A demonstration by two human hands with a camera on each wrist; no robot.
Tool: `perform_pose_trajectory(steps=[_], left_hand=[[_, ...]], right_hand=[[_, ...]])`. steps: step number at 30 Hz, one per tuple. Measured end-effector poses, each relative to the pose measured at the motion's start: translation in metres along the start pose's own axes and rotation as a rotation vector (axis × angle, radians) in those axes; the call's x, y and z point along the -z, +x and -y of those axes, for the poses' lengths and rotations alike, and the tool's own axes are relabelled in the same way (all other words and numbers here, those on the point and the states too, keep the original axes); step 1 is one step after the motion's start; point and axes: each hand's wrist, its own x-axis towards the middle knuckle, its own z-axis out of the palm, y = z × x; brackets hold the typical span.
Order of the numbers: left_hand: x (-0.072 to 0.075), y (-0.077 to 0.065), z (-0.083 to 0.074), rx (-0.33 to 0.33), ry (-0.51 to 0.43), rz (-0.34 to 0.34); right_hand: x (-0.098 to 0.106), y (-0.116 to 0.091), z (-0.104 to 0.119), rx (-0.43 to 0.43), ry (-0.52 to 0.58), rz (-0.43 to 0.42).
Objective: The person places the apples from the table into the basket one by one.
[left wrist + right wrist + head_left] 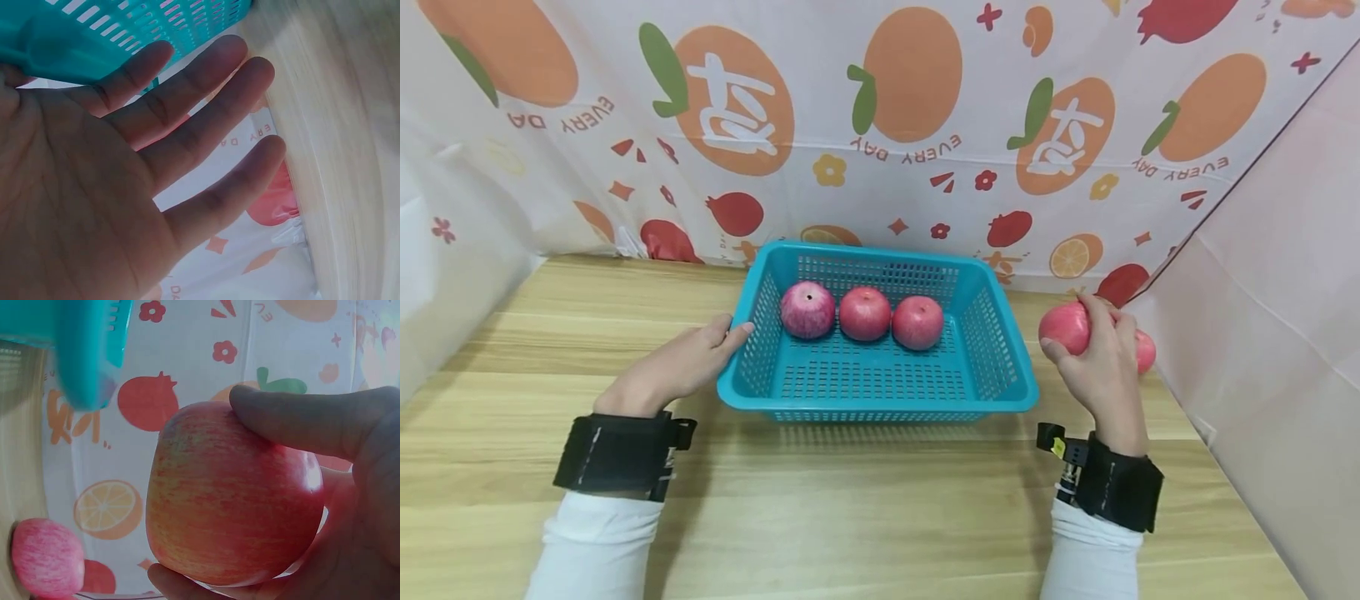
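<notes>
A turquoise plastic basket stands on the wooden table. Inside lie two red apples and a purple-streaked round fruit, side by side in a row. At the basket's left end, my left hand rests its thumb on the rim. Its other fingers are straight and spread outside the basket wall. My right hand grips a red apple between thumb and fingers, off the basket's right side. Another apple sits on the table beyond that hand, partly hidden by it in the head view.
A white fruit-print cloth hangs as a wall right behind the basket. White cloth also closes off the left and right sides. The wooden table stretches in front of the basket, between the two forearms.
</notes>
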Motion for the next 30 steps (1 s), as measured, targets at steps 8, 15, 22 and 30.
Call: perform_pose_trajectory(steps=[8,15,22,30], left_hand=[[0.003,0.001,0.001,-0.003,-0.005,-0.005],[-0.001,0.002,0.005,-0.013,-0.048,-0.003],[-0.001,0.003,0.003,-0.022,-0.04,-0.001],[-0.001,0.001,0.004,-0.015,-0.042,0.005]], right_hand=[[0.008,0.016,0.025,0.143,-0.016,-0.046],[0.012,0.019,0.048,0.231,-0.04,0.024],[0.011,0.022,0.059,0.306,-0.047,0.051],[0.013,0.029,0.074,0.351,-0.072,0.125]])
